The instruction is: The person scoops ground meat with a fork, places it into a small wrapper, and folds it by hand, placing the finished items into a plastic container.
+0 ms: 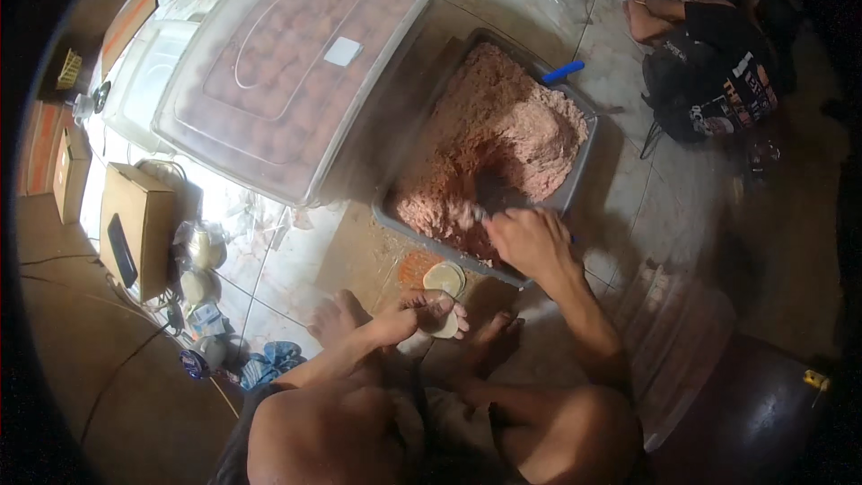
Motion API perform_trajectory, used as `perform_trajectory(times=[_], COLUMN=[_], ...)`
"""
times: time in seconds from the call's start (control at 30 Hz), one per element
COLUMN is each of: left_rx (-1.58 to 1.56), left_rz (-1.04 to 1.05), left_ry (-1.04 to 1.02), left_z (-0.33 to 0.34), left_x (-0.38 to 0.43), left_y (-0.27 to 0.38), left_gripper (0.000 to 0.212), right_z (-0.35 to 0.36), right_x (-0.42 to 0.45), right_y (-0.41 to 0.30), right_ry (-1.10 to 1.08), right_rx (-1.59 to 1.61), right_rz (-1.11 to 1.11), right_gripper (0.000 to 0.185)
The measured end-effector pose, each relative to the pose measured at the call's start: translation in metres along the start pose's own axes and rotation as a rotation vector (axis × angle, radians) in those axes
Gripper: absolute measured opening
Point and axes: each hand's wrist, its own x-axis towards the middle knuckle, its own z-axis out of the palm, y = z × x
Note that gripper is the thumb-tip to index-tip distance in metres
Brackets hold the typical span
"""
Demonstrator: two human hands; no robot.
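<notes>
My left hand (421,310) holds a round, pale dough wrapper (443,327) across its fingers, low between my knees. Just beyond it, a small stack of similar wrappers (442,277) lies partly on an orange piece (415,268) on the floor. My right hand (532,242) reaches over the near rim of a grey plastic tub (438,246). It grips a utensil whose metal tip (479,213) shows, blurred, at the pink minced meat (465,141); its exact kind is hidden. The meat is heaped along the tub's left and far sides, with a hollow near the middle.
A large lidded translucent box (283,101) full of round pinkish pieces stands left of the tub. A blue handle (564,72) rests on the tub's far rim. Another person (714,74) sits at upper right. Stacked trays (680,350) lie right; cardboard box (138,229) left.
</notes>
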Motion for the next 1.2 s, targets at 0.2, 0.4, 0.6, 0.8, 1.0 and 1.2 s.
perform_trajectory(times=[0.2,0.4,0.6,0.8,1.0,1.2], left_rx=[0.032,-0.089,-0.345,-0.61,-0.695,-0.632], left_rz=[0.318,0.644,0.565,0.438,0.527,0.471], left_ry=[0.219,0.479,0.291,0.223,0.34,0.264], left_z=[0.009,0.026,0.046,0.056,0.035,0.036], left_x=[-0.014,0.022,0.062,0.072,0.059,0.051], left_y=[0.058,0.103,0.104,0.077,0.069,0.076], left_gripper=[0.03,0.043,0.059,0.075,0.07,0.071], right_z=[-0.046,-0.09,-0.097,-0.039,-0.052,-0.031], right_x=[-0.039,-0.062,-0.073,-0.059,-0.07,-0.062], right_y=[0.002,-0.014,-0.047,-0.058,-0.074,-0.083], right_ry=[0.165,0.354,0.298,0.32,0.224,0.288], right_rx=[0.194,0.337,0.433,0.476,0.184,0.359], right_rz=[0.02,0.144,0.231,0.081,0.159,0.14], right_gripper=[0.025,0.019,0.02,0.013,0.009,0.011])
